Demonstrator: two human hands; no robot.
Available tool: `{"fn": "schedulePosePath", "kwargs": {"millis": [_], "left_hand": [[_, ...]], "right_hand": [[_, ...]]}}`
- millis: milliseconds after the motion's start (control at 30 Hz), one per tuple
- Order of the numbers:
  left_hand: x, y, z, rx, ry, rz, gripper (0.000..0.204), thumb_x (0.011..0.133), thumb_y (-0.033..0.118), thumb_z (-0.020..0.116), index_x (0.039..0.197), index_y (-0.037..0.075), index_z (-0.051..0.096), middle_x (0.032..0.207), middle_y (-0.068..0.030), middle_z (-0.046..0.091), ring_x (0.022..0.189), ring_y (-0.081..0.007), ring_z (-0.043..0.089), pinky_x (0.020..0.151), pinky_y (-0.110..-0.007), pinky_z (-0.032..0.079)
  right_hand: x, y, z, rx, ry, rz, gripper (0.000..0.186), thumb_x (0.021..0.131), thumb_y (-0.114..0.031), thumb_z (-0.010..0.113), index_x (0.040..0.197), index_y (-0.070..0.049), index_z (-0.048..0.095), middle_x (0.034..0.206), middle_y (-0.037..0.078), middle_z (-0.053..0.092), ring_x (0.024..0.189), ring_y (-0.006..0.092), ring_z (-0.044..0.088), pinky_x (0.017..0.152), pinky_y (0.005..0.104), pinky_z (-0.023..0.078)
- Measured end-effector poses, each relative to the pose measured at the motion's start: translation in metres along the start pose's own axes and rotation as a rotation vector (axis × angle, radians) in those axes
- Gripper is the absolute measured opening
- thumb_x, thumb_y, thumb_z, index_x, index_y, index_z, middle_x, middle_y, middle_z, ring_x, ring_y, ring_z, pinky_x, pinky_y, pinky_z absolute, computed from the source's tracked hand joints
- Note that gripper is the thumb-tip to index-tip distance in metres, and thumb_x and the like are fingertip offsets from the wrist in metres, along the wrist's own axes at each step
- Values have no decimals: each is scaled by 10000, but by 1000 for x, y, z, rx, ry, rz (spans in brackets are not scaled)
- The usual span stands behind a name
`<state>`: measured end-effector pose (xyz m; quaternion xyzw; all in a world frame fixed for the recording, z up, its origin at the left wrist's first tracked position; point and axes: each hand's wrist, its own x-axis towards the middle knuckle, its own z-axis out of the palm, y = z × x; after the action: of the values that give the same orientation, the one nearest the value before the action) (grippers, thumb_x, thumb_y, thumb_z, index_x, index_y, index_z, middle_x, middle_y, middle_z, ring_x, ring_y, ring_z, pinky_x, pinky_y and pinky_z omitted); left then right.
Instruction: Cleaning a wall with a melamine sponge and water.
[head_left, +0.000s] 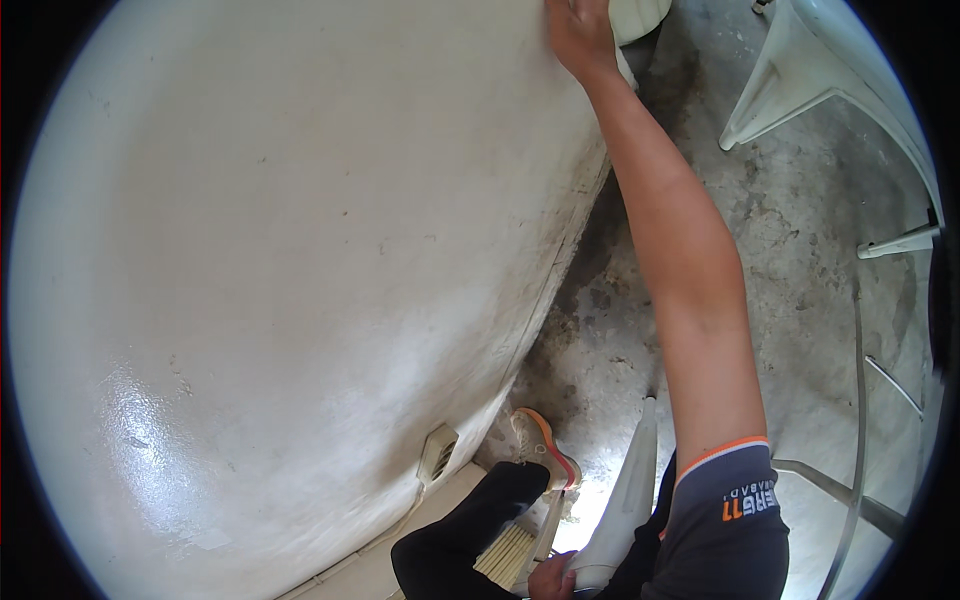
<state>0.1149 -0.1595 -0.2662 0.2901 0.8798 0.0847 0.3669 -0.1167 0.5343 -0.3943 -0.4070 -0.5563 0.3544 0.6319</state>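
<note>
My right hand (584,38) reaches to the top edge of the head view, at the edge of the pale wall (340,240). Its fingers are mostly cut off by the frame, so their grip is hidden. A rounded white object (640,18) shows just beside it, partly out of view. Low down, my left hand (550,577) is closed at the wide end of a white plastic leg-shaped piece (608,520), which looks like part of a chair. That piece tapers toward the floor.
White plastic chair legs (765,115) stand on the stained concrete floor (610,330) at the upper right. Curved metal bars (858,400) run down the right side. A small vent (438,455) sits low on the wall, near my shoe (545,445).
</note>
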Motion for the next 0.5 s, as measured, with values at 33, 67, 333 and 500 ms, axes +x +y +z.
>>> {"fn": "schedulePosePath", "kwargs": {"millis": [33,67,333,500], "left_hand": [[0,0,2,5,-1,1,402,864,350,543,1153,78,606,971,-152,637,857,-345,613,747,-442,483],[1,-1,3,8,-2,2,402,864,350,543,1153,78,606,971,-152,636,856,-345,613,746,-442,483],[1,-6,-3,52,5,1,403,861,353,547,1150,79,607,966,-152,635,849,-345,611,739,-442,481],[7,-7,-3,51,-15,20,404,859,355,549,1149,79,607,964,-151,634,844,-344,610,735,-442,479]], "right_hand": [[-6,17,-7,-6,-68,99,579,955,-246,461,1484,-96,278,1445,318,297,1346,463,295,1100,459,266],[-10,33,-13,-15,-137,197,581,961,-257,460,1486,-97,271,1442,315,300,1346,458,297,1100,454,266],[-202,-30,-47,-115,-179,-207,533,930,-237,569,1423,-115,406,1465,325,263,1290,466,367,1037,524,327],[-292,-89,-22,33,-330,-720,572,882,-307,613,1403,-425,408,1570,33,203,1432,201,249,1190,395,85]]}}
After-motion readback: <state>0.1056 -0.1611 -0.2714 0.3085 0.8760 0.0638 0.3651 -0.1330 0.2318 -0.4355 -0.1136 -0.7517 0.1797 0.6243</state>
